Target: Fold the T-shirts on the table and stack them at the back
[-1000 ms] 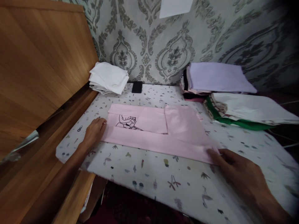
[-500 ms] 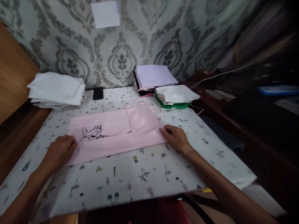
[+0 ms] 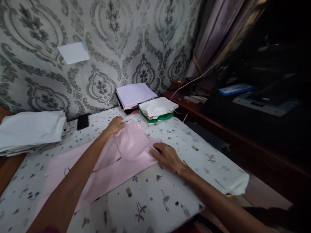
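Observation:
A pink shirt (image 3: 133, 145), partly folded into a long strip, lies across the patterned tablecloth. Part of its black line print shows at the left, mostly covered by my left forearm. My left hand (image 3: 115, 125) reaches over the shirt to its far edge, fingers closed on the fabric near the sleeve-like folded part. At the right end, my right hand (image 3: 167, 157) pinches the near corner between thumb and fingers. The fingertips of both hands are partly hidden by the cloth.
A white folded cloth stack (image 3: 31, 129) stands at the left, beside a black phone (image 3: 83, 122). Behind the shirt are a lilac-topped stack (image 3: 136, 94) and a white-and-green stack (image 3: 157, 109). A white cable (image 3: 191, 81) runs over the dark red furniture at the right.
My left hand has moved from the shirt's left end to its far edge near the right. My right hand stays at the right corner. The view has turned rightward.

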`<state>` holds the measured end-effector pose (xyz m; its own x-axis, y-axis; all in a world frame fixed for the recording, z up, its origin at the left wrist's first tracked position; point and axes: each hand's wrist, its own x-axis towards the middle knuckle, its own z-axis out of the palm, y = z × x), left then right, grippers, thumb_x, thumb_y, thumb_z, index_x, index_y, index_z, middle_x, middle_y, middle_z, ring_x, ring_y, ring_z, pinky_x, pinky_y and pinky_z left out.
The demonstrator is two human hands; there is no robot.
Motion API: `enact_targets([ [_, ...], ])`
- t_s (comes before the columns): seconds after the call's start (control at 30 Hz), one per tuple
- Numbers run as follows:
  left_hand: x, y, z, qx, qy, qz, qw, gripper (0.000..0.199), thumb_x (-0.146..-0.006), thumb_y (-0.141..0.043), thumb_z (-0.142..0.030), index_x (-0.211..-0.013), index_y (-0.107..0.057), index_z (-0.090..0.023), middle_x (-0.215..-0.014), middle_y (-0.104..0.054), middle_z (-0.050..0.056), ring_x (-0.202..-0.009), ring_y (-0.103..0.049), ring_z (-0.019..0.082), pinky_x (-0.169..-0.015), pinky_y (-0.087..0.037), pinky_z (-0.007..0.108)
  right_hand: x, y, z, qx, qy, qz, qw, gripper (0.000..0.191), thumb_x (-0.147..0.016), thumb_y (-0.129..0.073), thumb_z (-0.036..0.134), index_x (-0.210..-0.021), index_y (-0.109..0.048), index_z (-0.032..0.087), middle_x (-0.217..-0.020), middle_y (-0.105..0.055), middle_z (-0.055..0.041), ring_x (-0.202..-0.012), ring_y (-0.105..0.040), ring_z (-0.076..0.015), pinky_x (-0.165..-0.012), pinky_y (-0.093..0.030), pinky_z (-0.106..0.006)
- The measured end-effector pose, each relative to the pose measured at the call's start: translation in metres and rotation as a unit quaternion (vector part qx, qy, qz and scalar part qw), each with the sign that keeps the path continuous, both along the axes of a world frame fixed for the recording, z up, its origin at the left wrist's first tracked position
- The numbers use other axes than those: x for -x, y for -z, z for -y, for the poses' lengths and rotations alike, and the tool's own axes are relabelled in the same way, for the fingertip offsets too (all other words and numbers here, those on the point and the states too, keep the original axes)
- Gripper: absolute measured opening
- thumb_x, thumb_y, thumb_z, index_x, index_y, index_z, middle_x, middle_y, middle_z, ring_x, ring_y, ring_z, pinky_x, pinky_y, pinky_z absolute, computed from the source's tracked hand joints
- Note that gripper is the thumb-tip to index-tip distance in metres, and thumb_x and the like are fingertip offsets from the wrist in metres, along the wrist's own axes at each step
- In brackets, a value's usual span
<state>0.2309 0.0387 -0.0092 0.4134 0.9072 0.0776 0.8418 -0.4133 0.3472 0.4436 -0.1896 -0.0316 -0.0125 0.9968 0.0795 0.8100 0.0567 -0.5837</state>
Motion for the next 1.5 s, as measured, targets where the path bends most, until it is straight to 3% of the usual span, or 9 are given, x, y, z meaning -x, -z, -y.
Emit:
enact_targets([
  [0.13, -0.018, 0.015, -0.018, 0.011, 0.002, -0.019, 1.0, 0.012, -0.077, -0.063, -0.032, -0.079, -0.06, -0.021, -0.088, -0.065, 0.008, -0.088, -0.06, 0.026, -0.079, -0.043, 0.034, -0.002, 0.001, 0.0, 0.006, -0.006, -0.015, 1.0, 0.029, -0.088, -0.048, 0.035, -0.064, -0.038, 0.022, -0.07, -0.053, -0.0005, -0.069, -0.051, -0.0163, -0.066, -0.033, -0.028],
  [0.27, -0.013, 0.016, -0.018, 0.015, 0.016, -0.016, 1.0, 0.011, -0.08, -0.057, -0.028, -0.071, -0.053, -0.023, -0.074, -0.059, 0.002, -0.078, -0.056, 0.021, -0.074, -0.041, 0.031, -0.005, 0.001, 0.0, 0.013, 0.012, -0.05, 0.999, 0.033, -0.088, -0.049, 0.035, -0.061, -0.035, 0.021, -0.064, -0.047, 0.001, -0.069, -0.049, -0.0161, -0.065, -0.032, -0.028],
  [0.47, 0.021, -0.021, -0.014, -0.134, 0.049, 0.2, 0.969, 0.011, -0.089, -0.047, -0.032, -0.083, -0.049, -0.023, -0.069, -0.047, -0.004, -0.067, -0.048, 0.015, -0.067, -0.04, 0.027, -0.009, 0.0, 0.0, 0.043, 0.004, -0.074, 0.996, 0.034, -0.087, -0.049, 0.036, -0.059, -0.038, 0.021, -0.065, -0.047, 0.0006, -0.069, -0.048, -0.0159, -0.063, -0.032, -0.029],
  [0.67, 0.041, -0.051, -0.018, -0.206, 0.01, 0.138, 0.969, 0.01, -0.091, -0.05, -0.032, -0.092, -0.053, -0.022, -0.067, -0.048, -0.003, -0.064, -0.049, 0.017, -0.068, -0.041, 0.029, -0.013, -0.003, -0.002, 0.055, -0.003, -0.072, 0.996, 0.04, -0.086, -0.05, 0.038, -0.058, -0.028, 0.021, -0.058, -0.038, 0.0026, -0.059, -0.038, -0.0131, -0.059, -0.027, -0.029],
  [0.9, 0.046, -0.027, -0.025, -0.194, -0.012, 0.011, 0.981, 0.014, -0.091, -0.043, -0.033, -0.093, -0.053, -0.023, -0.074, -0.055, 0.002, -0.072, -0.057, 0.023, -0.073, -0.042, 0.033, -0.026, -0.003, -0.009, 0.043, -0.048, -0.115, 0.991, 0.029, -0.083, -0.057, 0.038, -0.063, -0.046, 0.021, -0.068, -0.052, 0.0001, -0.069, -0.048, -0.0159, -0.064, -0.035, -0.029],
  [1.03, 0.054, -0.016, -0.032, -0.175, -0.03, 0.021, 0.984, 0.014, -0.091, -0.042, -0.035, -0.091, -0.05, -0.023, -0.073, -0.054, 0.002, -0.073, -0.057, 0.022, -0.072, -0.042, 0.032, -0.033, -0.006, -0.009, 0.049, -0.063, -0.175, 0.981, 0.03, -0.086, -0.055, 0.046, -0.071, -0.054, 0.02, -0.076, -0.054, -0.0008, -0.07, -0.049, -0.0152, -0.063, -0.038, -0.028],
  [1.2, 0.06, -0.008, -0.037, -0.158, -0.031, 0.076, 0.984, 0.013, -0.089, -0.043, -0.036, -0.087, -0.047, -0.024, -0.07, -0.051, -0.001, -0.07, -0.054, 0.021, -0.069, -0.04, 0.031, -0.034, -0.006, -0.01, 0.039, -0.057, -0.12, 0.99, 0.032, -0.091, -0.051, 0.044, -0.07, -0.052, 0.02, -0.068, -0.052, 0.0014, -0.063, -0.045, -0.0136, -0.061, -0.034, -0.028],
  [1.33, 0.056, -0.009, -0.035, -0.156, -0.026, 0.125, 0.98, 0.013, -0.087, -0.047, -0.036, -0.085, -0.048, -0.023, -0.067, -0.048, -0.002, -0.064, -0.05, 0.018, -0.065, -0.04, 0.03, -0.033, -0.004, -0.01, 0.028, -0.049, -0.038, 0.998, 0.026, -0.091, -0.053, 0.037, -0.072, -0.056, 0.021, -0.073, -0.057, -0.0018, -0.071, -0.051, -0.0168, -0.068, -0.038, -0.03],
  [1.5, 0.045, -0.03, -0.032, -0.198, 0.009, 0.155, 0.968, 0.014, -0.091, -0.049, -0.037, -0.092, -0.052, -0.023, -0.067, -0.047, -0.003, -0.061, -0.048, 0.016, -0.064, -0.04, 0.029, -0.037, -0.002, -0.009, 0.036, -0.046, -0.037, 0.998, 0.025, -0.09, -0.055, 0.036, -0.07, -0.054, 0.021, -0.074, -0.058, -0.0017, -0.075, -0.053, -0.0178, -0.072, -0.039, -0.032],
])
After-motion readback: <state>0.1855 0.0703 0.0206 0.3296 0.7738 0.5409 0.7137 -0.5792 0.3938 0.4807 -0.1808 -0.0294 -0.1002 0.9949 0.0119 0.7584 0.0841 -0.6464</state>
